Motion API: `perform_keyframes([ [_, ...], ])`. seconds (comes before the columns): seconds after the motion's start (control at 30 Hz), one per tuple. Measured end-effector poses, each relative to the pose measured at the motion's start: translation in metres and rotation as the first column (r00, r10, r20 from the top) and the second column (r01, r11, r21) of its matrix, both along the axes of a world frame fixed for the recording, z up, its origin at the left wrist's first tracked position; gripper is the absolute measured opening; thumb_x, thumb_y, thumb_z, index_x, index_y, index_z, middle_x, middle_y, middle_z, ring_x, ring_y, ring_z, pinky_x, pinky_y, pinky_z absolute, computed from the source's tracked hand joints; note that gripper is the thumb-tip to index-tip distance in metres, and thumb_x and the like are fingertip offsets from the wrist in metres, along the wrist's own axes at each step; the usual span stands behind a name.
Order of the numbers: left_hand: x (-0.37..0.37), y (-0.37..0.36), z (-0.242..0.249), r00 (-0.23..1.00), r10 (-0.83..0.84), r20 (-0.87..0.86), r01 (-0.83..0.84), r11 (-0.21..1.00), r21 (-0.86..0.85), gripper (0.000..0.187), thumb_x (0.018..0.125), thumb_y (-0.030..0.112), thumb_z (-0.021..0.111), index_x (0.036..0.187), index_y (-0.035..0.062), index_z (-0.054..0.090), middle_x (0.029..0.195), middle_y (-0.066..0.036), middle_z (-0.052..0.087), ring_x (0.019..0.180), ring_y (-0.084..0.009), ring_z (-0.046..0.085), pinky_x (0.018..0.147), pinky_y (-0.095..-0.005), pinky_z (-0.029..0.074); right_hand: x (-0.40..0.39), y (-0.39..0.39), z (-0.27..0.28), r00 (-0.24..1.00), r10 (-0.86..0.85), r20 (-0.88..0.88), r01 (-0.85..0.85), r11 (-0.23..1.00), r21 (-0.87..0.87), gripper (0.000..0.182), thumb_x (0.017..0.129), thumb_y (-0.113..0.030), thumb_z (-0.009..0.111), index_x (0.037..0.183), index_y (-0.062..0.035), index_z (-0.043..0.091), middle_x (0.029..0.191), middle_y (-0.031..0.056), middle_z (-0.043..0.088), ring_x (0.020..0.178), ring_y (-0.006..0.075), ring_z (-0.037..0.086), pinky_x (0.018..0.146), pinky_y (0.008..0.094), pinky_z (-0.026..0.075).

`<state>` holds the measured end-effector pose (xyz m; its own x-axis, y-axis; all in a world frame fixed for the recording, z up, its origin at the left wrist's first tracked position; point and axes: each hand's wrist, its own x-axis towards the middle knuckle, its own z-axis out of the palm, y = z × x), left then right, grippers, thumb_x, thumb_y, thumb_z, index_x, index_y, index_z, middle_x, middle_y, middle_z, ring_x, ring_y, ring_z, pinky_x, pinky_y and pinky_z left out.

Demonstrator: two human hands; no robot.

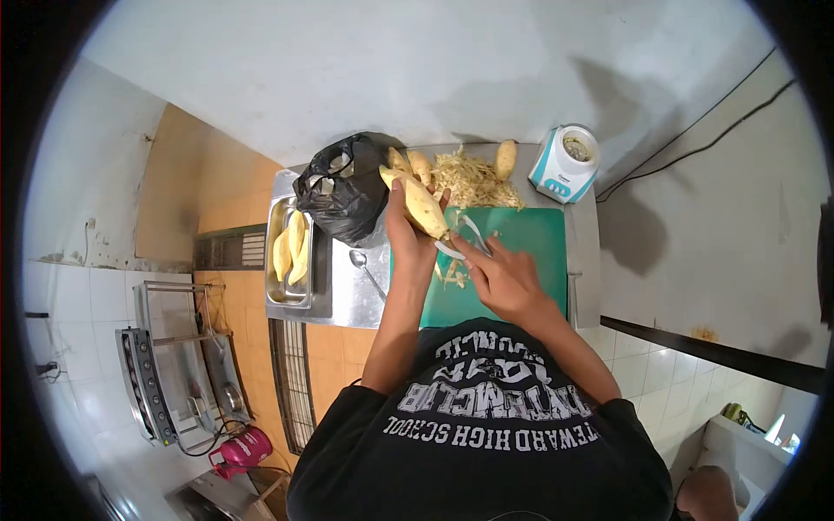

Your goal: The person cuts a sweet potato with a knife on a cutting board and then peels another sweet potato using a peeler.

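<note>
My left hand [407, 233] is wrapped round a peeled yellow sweet potato [415, 201], held at a slant above the cutting board. In my right hand [511, 280] is a peeler with a pale, curved frame [472, 227], close to the sweet potato's lower end. Fingers partly cover the peeler's blade. Under both hands lies a green cutting board [543, 247] with a few scraps of peel [455, 276] on it. Beyond the board rises a heap of peelings [469, 181], flanked by an unpeeled sweet potato [506, 161] and a few more sweet potatoes [420, 165].
A black plastic bag [343, 195] stands at the back left of the steel table. Left of it, a metal tray [290, 304] holds peeled sweet potatoes [298, 247]. A spoon [367, 271] lies by the board. At the back right is a white-and-blue blender base [556, 178].
</note>
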<state>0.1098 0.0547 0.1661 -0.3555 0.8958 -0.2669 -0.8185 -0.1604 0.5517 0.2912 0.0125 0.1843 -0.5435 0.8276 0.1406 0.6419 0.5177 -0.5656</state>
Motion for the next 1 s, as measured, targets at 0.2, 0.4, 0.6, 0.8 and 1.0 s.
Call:
perform_keyframes([
  [0.2, -0.014, 0.001, 0.012, 0.998, 0.054, -0.033, -0.052, 0.997, 0.055, 0.035, 0.106, 0.035, 0.052, 0.126, 0.006, 0.052, 0.107, -0.008, 0.059, 0.096, -0.0193, 0.061, 0.102, -0.054, 0.053, 0.016, -0.016, -0.018, 0.997, 0.03, -0.072, -0.034, 0.999, -0.043, 0.048, 0.098, -0.021, 0.058, 0.146, -0.0284, 0.056, 0.094, 0.0164, 0.061, 0.066, 0.0372, 0.063, 0.06, 0.049, 0.053],
  [0.4, 0.009, -0.008, 0.016, 0.998, -0.024, -0.058, 0.025, 0.999, 0.026, 0.036, 0.107, 0.036, 0.05, 0.127, 0.0056, 0.053, 0.114, -0.008, 0.06, 0.099, -0.0195, 0.062, 0.102, -0.0528, 0.054, 0.002, 0.0, 0.016, 0.994, -0.029, -0.108, 0.023, 0.998, -0.063, 0.049, 0.098, -0.021, 0.059, 0.146, -0.0308, 0.055, 0.093, 0.0154, 0.06, 0.064, 0.0372, 0.062, 0.057, 0.0487, 0.052],
  [0.6, 0.0, -0.005, 0.008, 0.998, 0.025, -0.059, -0.019, 0.995, 0.098, 0.04, 0.107, 0.035, 0.05, 0.137, 0.008, 0.051, 0.118, -0.006, 0.058, 0.098, -0.0197, 0.062, 0.103, -0.0523, 0.053, 0.003, -0.008, 0.015, 1.0, 0.012, -0.025, -0.014, 0.999, -0.044, 0.046, 0.099, -0.019, 0.058, 0.144, -0.0283, 0.058, 0.093, 0.0185, 0.061, 0.073, 0.0388, 0.063, 0.063, 0.0459, 0.051],
  [0.8, -0.038, -0.003, 0.001, 0.987, 0.144, -0.069, -0.137, 0.986, 0.095, 0.037, 0.105, 0.034, 0.053, 0.137, 0.0139, 0.054, 0.12, -0.005, 0.062, 0.102, -0.021, 0.064, 0.11, -0.0558, 0.046, 0.036, -0.01, -0.076, 0.915, -0.116, -0.385, 0.063, 0.987, -0.149, 0.042, 0.104, -0.023, 0.053, 0.145, -0.0165, 0.05, 0.086, 0.0142, 0.058, 0.068, 0.0284, 0.061, 0.062, 0.044, 0.051],
  [1.0, -0.032, -0.023, -0.034, 0.998, 0.066, -0.001, -0.066, 0.998, 0.011, 0.041, 0.105, 0.034, 0.054, 0.14, 0.0117, 0.049, 0.122, -0.006, 0.056, 0.1, -0.021, 0.061, 0.11, -0.054, 0.047, 0.06, -0.015, -0.173, 0.587, -0.702, -0.404, 0.18, 0.599, -0.78, 0.035, 0.108, -0.028, 0.046, 0.135, -0.007, 0.037, 0.079, 0.0027, 0.052, 0.057, 0.0122, 0.047, 0.05, 0.0333, 0.043],
])
